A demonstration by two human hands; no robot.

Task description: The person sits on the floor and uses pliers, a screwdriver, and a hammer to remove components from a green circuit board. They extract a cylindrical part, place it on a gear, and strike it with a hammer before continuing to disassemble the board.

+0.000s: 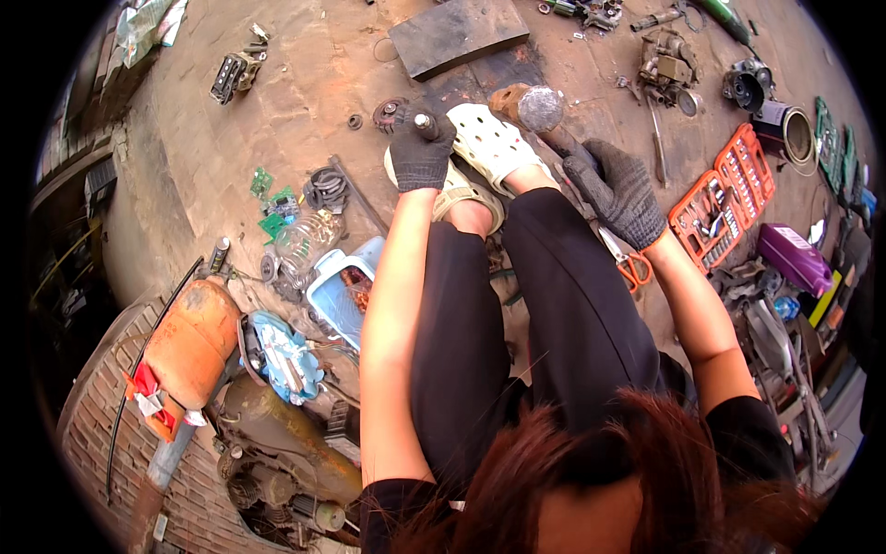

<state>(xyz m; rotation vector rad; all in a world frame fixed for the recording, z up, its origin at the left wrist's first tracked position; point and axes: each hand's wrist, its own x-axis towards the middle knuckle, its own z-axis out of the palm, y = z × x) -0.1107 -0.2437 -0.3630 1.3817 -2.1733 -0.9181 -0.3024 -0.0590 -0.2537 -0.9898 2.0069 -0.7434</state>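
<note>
My left hand [421,150], in a dark knit glove, is closed around a small metal rod or punch [425,121] held upright on the ground, just in front of my white clogs [494,140]. My right hand [616,189], also gloved, grips the handle of a hammer whose rusty rounded head [535,106] is raised to the right of the rod. A small round metal part [389,114] lies on the ground right behind the left hand. My legs in black trousers fill the middle of the view.
An orange socket set case [729,194] and orange-handled scissors [631,266] lie to the right, with a purple bottle [794,258]. A dark flat slab [457,34] sits ahead. At left lie green circuit boards [272,203], a blue tray [340,291] and an orange gas cylinder [189,346].
</note>
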